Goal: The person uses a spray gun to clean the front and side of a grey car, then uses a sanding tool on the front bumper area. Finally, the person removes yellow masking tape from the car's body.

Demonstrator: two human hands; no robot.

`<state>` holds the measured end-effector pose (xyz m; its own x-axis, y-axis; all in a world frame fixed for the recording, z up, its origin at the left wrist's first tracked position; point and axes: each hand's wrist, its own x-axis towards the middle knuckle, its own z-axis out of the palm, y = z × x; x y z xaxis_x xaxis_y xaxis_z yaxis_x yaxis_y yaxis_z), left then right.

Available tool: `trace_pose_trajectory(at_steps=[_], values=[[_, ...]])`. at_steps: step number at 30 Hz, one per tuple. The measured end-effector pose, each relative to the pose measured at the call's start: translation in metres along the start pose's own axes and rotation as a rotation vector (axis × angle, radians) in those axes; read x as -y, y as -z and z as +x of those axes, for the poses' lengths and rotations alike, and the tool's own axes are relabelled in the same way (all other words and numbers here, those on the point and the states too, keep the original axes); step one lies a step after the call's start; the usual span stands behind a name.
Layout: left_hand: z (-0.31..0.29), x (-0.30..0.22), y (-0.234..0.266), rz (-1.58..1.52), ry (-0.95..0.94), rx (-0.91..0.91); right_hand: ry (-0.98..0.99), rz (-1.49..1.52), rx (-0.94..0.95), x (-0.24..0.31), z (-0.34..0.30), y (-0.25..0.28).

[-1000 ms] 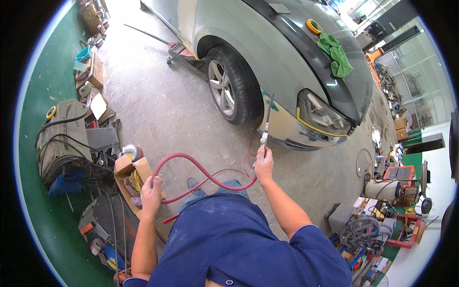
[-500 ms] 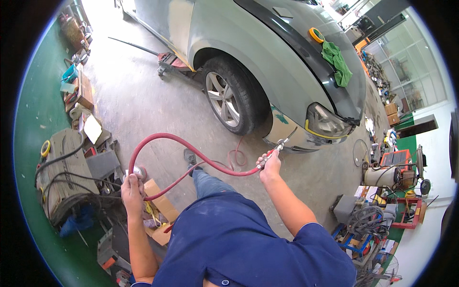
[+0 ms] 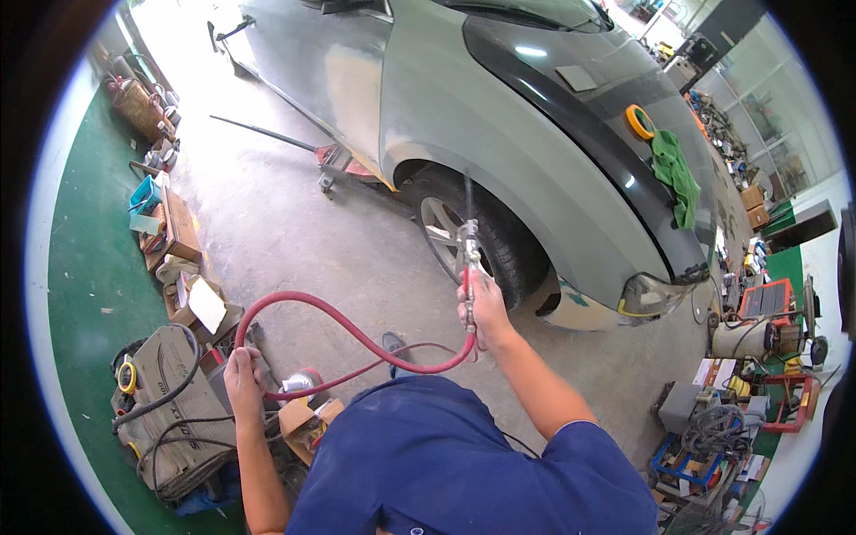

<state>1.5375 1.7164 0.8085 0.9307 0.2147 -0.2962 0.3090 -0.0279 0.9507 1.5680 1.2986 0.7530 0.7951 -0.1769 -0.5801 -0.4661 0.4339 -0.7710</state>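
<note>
Swinging away from the bumper [image 3: 584, 310] since half a second ago, the silver air gun [image 3: 469, 241] is now pointing up the view, its thin nozzle showing against the front wheel [image 3: 513, 254]; whether it is touching anything, I cannot tell. Fingers of the right hand [image 3: 487, 308] are curling around the gun's handle and gripping it firmly, the back of the hand facing right. Behind them the wrist is staying nearly straight, and the bare forearm is slanting up and leftward from the navy sleeve [image 3: 575, 446], the elbow bending just beside its hem. Fingers of the left hand [image 3: 244, 383] are closing around the red hose [image 3: 334, 312], thumb side up, the left forearm rising almost upright from the lower edge. Between the two fists the hose is arching high, then dipping to the gun's lower end, while another length is running rightward from below the left fist. Farther out, a white can [image 3: 297, 383] is standing near the left hand, and the grey fender [image 3: 517, 152] is curving above the wheel
</note>
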Motion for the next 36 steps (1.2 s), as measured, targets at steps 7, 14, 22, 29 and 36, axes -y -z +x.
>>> trace_pose_trajectory(at_steps=[7, 14, 22, 29, 36], values=[[0.068, -0.014, 0.01, 0.001, 0.025, 0.004, -0.008, -0.184, -0.007, -0.013, 0.091, -0.066], [0.151, -0.02, 0.031, -0.011, 0.042, 0.102, 0.006, -0.37, -0.069, -0.051, 0.175, -0.113], [0.264, -0.019, 0.081, 0.073, 0.087, 0.267, -0.015, -0.522, -0.316, -0.089, 0.294, -0.207], [0.34, -0.036, 0.146, 0.169, 0.193, 0.304, -0.291, -0.49, -0.307, -0.109, 0.356, -0.266], [0.408, -0.043, 0.174, 0.117, 0.27, 0.326, -0.34, -0.196, -0.594, -0.134, 0.432, -0.318]])
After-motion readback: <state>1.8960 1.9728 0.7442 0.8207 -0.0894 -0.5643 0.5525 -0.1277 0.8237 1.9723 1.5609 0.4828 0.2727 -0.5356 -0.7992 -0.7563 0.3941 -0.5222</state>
